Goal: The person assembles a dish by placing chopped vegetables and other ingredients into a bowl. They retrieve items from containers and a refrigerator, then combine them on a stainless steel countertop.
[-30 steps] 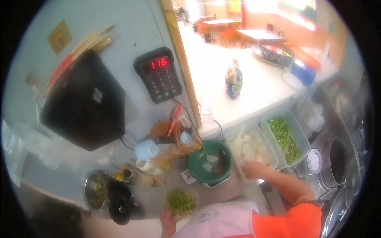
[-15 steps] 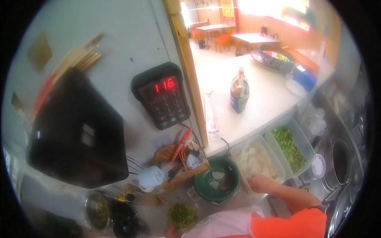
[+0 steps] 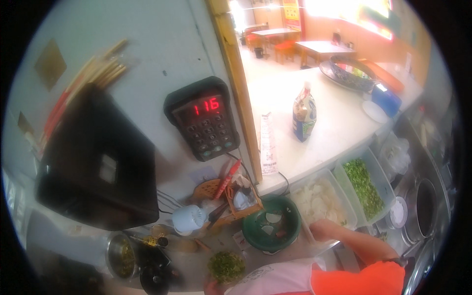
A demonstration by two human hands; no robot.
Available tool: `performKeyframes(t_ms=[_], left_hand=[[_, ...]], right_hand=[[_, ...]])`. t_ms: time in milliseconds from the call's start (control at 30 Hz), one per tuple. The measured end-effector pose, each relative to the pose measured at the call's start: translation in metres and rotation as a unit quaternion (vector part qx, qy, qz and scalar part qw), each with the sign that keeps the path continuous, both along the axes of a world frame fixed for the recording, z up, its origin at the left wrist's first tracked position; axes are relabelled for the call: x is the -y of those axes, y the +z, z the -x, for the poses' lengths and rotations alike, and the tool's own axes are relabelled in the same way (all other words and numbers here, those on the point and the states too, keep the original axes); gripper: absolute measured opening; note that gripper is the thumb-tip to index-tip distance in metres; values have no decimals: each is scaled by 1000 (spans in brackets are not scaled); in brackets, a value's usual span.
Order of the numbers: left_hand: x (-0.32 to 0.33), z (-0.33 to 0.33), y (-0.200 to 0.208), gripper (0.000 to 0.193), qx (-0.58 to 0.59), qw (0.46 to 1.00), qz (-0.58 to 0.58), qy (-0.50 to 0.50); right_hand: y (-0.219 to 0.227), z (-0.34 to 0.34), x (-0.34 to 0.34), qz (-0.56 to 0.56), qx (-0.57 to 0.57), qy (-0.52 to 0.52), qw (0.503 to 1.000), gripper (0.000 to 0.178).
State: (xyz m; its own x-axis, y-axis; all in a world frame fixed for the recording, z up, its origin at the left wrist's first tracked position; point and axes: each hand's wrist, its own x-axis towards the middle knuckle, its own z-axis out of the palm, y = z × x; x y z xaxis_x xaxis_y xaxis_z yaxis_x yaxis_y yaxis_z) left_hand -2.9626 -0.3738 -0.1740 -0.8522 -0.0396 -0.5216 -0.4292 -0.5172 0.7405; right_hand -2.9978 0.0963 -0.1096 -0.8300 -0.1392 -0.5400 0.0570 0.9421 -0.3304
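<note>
My left hand [image 3: 212, 286] is low in the picture, closed at the side of a round bowl of chopped greens [image 3: 226, 266]; the bowl's wall is mostly hidden under the greens. My right arm reaches across to a clear plastic tub of white slices [image 3: 320, 200]. At that tub's near edge, my right hand [image 3: 324, 229] has its fingers curled, and whatever they may hold is hidden. Between the hands stands a green plastic basin [image 3: 271, 223] with a few pale pieces in it. A second clear tub holds chopped green herbs [image 3: 364, 189].
A white counter [image 3: 280, 113] carries a standing pouch [image 3: 305, 113], a paper slip and a patterned bowl [image 3: 351, 71]. A keypad display [image 3: 201, 118] and a black box [image 3: 101, 167] are on the left wall. Metal pots [image 3: 420, 206] stand at right, another [image 3: 123, 255] at lower left.
The view has turned slightly, so the counter and tubs sit a little further right in the picture. Both hands keep nearly the same places, the right still at the tub of white slices.
</note>
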Motion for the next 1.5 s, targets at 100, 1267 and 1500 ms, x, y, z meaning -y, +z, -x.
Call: performKeyframes(t_ms=[100,1267,1500], left_hand=[[-1,-1,1,53,-2,1000,2,3],[-5,-9,1,54,-15,1000,4,15],[-5,-11,0,54,-22,1000,7,7]], right_hand=[[-1,-2,-11,67,-59,-75,993,24],[8,8,-16,166,-34,-164,972,23],[85,26,-31,233,-84,-370,896,32]])
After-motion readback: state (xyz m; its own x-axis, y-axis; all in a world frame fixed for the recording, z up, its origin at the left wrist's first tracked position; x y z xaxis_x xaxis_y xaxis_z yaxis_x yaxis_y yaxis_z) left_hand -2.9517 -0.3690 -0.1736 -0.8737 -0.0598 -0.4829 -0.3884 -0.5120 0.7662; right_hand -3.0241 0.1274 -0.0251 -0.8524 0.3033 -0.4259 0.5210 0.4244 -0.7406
